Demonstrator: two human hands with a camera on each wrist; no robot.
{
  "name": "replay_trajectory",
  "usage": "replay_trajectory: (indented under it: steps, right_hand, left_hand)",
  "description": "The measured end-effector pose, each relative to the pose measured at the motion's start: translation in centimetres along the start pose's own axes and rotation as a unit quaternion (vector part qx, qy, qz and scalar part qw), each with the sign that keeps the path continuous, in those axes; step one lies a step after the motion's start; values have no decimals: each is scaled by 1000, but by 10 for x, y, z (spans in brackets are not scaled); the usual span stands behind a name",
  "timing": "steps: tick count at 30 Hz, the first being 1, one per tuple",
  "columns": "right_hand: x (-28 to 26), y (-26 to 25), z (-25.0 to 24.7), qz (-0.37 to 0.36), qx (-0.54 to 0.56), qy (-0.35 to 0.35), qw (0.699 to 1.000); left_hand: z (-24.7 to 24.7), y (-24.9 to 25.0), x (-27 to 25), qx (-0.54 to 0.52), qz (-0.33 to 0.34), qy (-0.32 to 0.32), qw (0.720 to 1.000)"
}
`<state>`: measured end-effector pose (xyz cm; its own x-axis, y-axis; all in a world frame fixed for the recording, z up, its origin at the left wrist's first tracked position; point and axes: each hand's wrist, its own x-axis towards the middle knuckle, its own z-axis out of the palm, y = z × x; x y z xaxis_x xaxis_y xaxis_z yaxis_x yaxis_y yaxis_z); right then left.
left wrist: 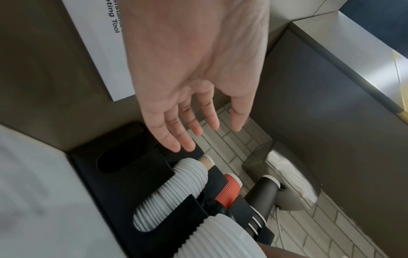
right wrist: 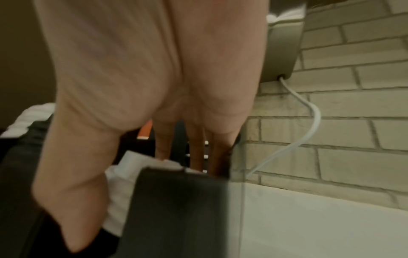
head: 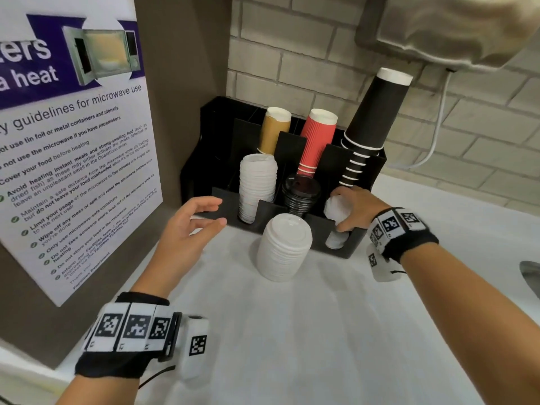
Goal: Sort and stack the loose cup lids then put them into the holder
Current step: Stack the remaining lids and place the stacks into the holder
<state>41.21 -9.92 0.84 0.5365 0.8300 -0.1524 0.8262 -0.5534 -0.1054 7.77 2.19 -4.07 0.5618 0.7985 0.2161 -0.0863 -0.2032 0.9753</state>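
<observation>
The black holder (head: 222, 200) stands against the brick wall with cups in its back slots. Its front slots hold a tall white lid stack (head: 257, 185) on the left and black lids (head: 301, 194) in the middle. In the right front slot, my right hand (head: 344, 212) grips a short stack of white lids (head: 336, 209), thumb in front and fingers behind. The right wrist view shows those white lids (right wrist: 123, 183) behind the holder wall (right wrist: 176, 209). A loose stack of white lids (head: 285, 247) stands on the counter before the holder. My left hand (head: 204, 214) hovers open beside the holder's left front corner, holding nothing.
A microwave-guidelines poster (head: 73, 159) covers the brown side wall on the left. Stacks of tan cups (head: 273, 130), red cups (head: 317, 138) and black cups (head: 374, 118) rise from the holder. A wall unit (head: 450, 30) with a white cable (head: 435, 135) hangs above right. White counter (head: 292, 331) stretches in front.
</observation>
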Motion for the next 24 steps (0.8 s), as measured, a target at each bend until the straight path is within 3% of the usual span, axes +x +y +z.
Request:
replay_trajectory:
  steps: [5,10,15,19,24]
  right_hand:
    - [7,-13,20,0,-115,-65,991]
    - [5,-14,31,3,-163,-71,984]
    - [0,-18,31,8,-173,-69,983]
    - [-5,-20,25,6,-109,-95,989]
    - [-12,-19,29,-2,-63,-55,996]
  left_hand:
    - [2,5,-2,-2,-6,-10,1000]
    - [1,4,-2,1,0,-17,1000]
    - [0,3,-4,5,1,-21,1000]
    - [0,3,-5,5,4,-18,1000]
    - [1,2,-4,2,7,-21,1000]
